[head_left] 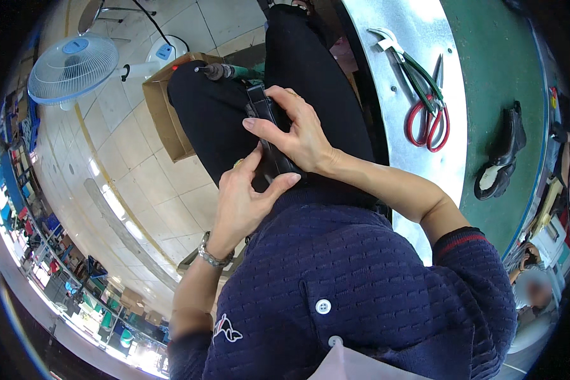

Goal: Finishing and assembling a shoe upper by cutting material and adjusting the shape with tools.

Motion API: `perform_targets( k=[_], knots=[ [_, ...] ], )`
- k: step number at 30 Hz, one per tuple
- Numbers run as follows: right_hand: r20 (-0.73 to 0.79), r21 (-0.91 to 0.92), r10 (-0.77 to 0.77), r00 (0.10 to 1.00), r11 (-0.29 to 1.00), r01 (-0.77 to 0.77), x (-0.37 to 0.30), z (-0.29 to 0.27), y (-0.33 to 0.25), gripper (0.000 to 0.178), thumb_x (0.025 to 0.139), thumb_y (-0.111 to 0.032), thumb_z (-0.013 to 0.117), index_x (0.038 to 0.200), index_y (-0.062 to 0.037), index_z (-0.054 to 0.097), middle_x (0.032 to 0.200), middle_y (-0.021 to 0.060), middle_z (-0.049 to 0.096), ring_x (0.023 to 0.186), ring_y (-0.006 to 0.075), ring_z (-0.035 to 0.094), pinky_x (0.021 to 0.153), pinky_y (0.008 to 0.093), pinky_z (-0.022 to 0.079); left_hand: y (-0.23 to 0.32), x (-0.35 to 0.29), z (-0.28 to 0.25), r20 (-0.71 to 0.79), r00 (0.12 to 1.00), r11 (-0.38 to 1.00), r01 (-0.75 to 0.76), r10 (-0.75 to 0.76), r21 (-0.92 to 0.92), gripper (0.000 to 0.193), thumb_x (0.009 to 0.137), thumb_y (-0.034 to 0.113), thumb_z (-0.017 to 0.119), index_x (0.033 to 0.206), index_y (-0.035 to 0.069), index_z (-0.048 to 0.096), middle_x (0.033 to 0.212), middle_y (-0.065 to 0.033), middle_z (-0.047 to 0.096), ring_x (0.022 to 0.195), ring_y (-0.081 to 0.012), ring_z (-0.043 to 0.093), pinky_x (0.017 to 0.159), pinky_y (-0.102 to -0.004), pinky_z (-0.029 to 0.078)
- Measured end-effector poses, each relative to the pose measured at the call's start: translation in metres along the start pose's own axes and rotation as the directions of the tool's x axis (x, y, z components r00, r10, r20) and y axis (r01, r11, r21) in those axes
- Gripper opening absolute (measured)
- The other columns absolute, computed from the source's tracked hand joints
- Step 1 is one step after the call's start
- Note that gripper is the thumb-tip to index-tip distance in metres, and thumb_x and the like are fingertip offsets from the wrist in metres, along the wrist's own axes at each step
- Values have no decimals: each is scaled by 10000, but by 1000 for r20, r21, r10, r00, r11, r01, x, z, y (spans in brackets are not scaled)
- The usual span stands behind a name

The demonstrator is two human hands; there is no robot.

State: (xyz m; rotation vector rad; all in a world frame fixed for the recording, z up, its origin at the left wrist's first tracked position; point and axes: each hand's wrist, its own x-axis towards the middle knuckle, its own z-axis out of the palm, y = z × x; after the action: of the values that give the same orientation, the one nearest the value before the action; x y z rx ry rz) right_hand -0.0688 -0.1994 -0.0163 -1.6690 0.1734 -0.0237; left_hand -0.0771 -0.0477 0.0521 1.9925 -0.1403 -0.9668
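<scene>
So both hands are on a long black strap (267, 136) lying along the person's lap: the right hand (296, 130) is wrapped over its upper part with fingers (259, 125) curled down and clamped across it, while the left hand (244, 196) comes up from below with thumb and fingers pinched together on the lower end. Off to the right, well apart from the hands, the counter (386, 107) has red-handled scissors (429, 117), green-handled pliers (404, 60) and a black shoe piece (501, 155), and a fan (73, 68) stands on the floor.
</scene>
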Motion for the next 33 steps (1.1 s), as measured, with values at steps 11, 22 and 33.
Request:
perform_targets(
  k=[11,22,33],
  knots=[
    [50,129,100,994,986,-106,8,-10,13,431,799,-355,715,1005,8,606,869,72,579,808,159,533,712,289,435,4,0,41,-355,894,914,-128,274,384,746,771,402,765,1278,-72,490,1031,-239,647,872,-329,672,773,-373,536],
    [285,222,132,949,955,-199,17,-31,-6,353,1019,-319,464,908,-10,595,800,-82,490,771,16,434,708,189,382,-59,37,30,-55,955,926,-297,293,-234,1385,567,128,916,1508,111,-100,1553,-155,144,1402,-241,261,1126,-363,280],
    [29,306,-237,971,927,218,50,-114,-84,487,1027,-391,363,1267,-9,545,1213,91,593,1159,162,535,971,327,419,40,81,-11,-111,690,681,-724,715,-112,1157,705,-49,734,1515,95,-80,1513,-183,282,1369,-240,350,1110,-333,306]
  ],
)
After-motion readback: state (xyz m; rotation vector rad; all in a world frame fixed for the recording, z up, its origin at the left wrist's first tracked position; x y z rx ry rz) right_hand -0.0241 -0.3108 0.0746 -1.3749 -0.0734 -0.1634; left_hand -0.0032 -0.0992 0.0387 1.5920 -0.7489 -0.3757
